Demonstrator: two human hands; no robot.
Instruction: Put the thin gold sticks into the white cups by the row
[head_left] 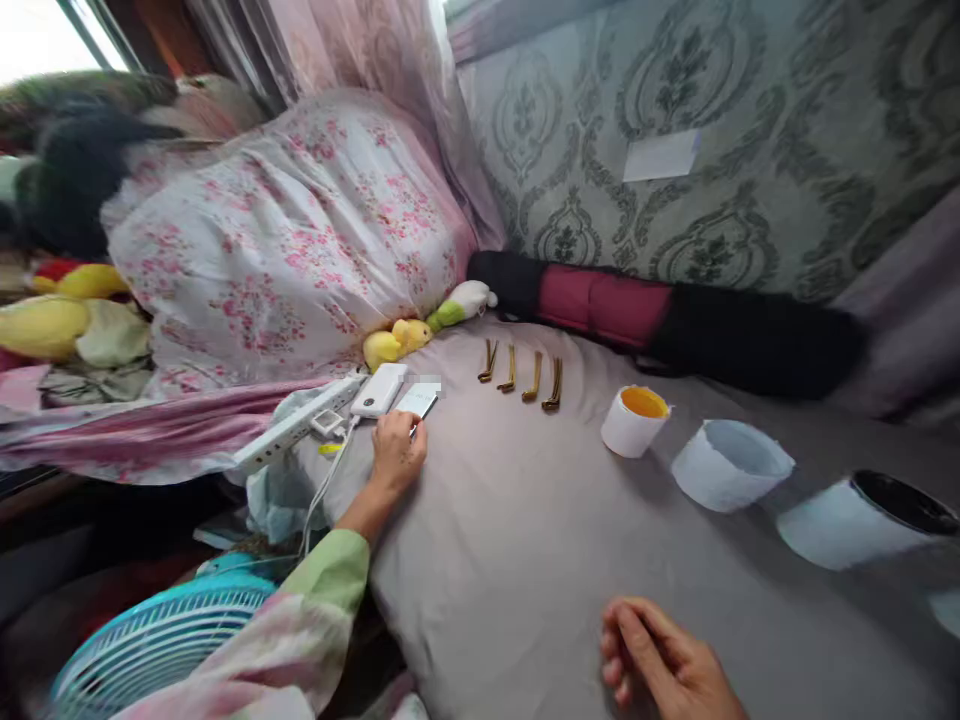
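I see a power strip (274, 442), charger (328, 422) & power bank (379, 390) L of the phone (421, 399), on a grey-sheeted bed (510, 530); 4 bent brass-coloured pieces (556, 386) lie R. Farther R, 3 white tubs (628, 430): insides orange, pale, black; contents unclear. L grip (399, 455) covers phone's near end; can't tell if pinching. R grip (664, 655): curled, thumb against forefinger.

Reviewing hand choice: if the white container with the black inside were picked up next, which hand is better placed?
Probably the right hand: it is nearer that white container and loosely curled, with no object showing in it. The left hand is farther off, at the phone.
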